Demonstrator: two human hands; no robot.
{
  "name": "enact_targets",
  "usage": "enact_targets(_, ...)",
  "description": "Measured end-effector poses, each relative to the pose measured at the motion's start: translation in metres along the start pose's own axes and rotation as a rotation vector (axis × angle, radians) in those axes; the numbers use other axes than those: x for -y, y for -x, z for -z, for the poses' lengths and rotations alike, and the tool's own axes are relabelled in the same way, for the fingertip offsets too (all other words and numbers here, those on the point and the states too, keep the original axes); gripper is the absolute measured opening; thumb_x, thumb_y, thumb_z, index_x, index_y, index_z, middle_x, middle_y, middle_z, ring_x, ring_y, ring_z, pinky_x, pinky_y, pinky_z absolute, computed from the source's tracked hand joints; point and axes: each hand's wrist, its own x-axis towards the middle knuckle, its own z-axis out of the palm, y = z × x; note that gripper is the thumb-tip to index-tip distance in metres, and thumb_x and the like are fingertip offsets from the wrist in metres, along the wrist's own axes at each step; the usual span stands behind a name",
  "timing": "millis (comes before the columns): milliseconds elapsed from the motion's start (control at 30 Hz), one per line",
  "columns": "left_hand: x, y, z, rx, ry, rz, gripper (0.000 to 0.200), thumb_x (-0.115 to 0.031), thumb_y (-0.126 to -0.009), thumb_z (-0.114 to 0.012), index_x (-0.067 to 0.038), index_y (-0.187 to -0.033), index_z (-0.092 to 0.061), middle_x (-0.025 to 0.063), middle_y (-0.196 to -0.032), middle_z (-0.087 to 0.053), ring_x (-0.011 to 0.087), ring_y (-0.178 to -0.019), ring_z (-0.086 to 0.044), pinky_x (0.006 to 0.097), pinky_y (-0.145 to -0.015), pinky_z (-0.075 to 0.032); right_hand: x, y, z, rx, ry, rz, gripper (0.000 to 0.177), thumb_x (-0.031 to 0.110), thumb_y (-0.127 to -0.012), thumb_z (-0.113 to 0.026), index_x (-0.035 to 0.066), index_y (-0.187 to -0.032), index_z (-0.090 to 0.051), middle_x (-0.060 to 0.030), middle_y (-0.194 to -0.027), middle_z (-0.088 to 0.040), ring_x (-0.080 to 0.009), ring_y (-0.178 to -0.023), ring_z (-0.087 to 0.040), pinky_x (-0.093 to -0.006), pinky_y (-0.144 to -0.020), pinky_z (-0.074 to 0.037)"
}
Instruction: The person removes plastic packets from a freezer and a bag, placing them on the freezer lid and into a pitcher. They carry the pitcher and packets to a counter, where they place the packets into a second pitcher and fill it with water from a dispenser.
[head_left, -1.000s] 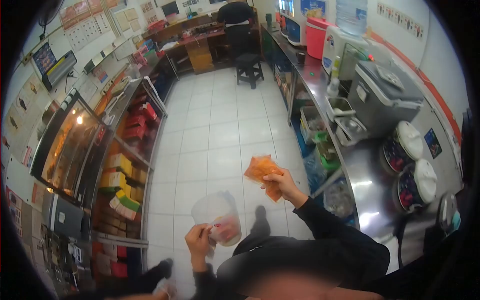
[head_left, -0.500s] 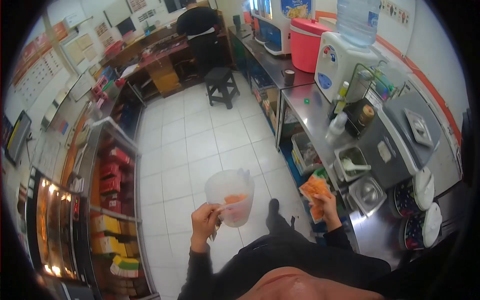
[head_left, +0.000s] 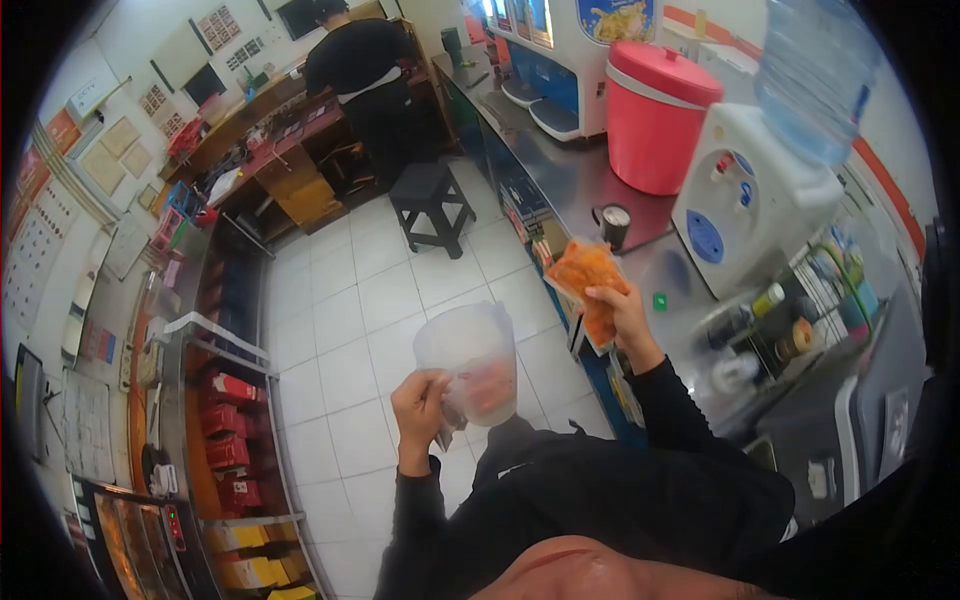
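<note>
My left hand (head_left: pixel 420 405) is closed on a translucent plastic pitcher (head_left: pixel 465 335) held over the floor in front of me. Something reddish-orange shows through the pitcher's wall near the bottom. Out to the right, my right hand (head_left: pixel 622 312) grips a clear packet (head_left: pixel 583 278) with orange contents, its fingers wrapped round the lower side. In this view the packet overlaps the front edge of the steel counter (head_left: pixel 550 165).
A white water dispenser (head_left: pixel 745 190), a pink lidded bucket (head_left: pixel 655 125) and a dark cup (head_left: pixel 612 222) stand on the right counter. Ahead are a black stool (head_left: pixel 432 195) and a person (head_left: pixel 365 75) facing away. Shelves with red boxes (head_left: pixel 228 420) line the left.
I have moved forward along the aisle, so the stool and dispenser look nearer. My right hand has raised the packet up and away from my body. The pitcher stays in my left hand.
</note>
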Motion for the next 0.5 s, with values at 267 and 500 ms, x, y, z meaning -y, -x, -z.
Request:
enact_targets(267,0.103,-0.285,-0.104,0.262,0.009,-0.365,0.005,-0.006,-0.086,-0.069,-0.002,-0.088,-0.069,0.0095,-0.073,-0.065,0.0184,-0.060,-0.062,0.0293,-0.056,-0.047,0.039,-0.178,-0.051,-0.130,0.023,0.186,0.040,0.009,-0.080,-0.068,-0.006,-0.116,-0.059,-0.0119,-0.104,-0.067,-0.0205,-0.087,-0.067,-0.0349,-0.072,-0.059)
enact_targets(500,0.145,-0.499,-0.280,0.695,0.253,-0.534,0.010,-0.012,-0.085,-0.068,-0.004,-0.090,-0.069,0.0118,-0.078,-0.065,0.0261,-0.067,-0.063,0.0330,-0.061,-0.049,0.054,-0.245,-0.038,-0.535,0.074,0.290,0.045,0.010,-0.079,-0.067,-0.006,-0.120,-0.057,-0.0136,-0.107,-0.066,-0.0223,-0.089,-0.068,-0.0361,-0.071,-0.059)
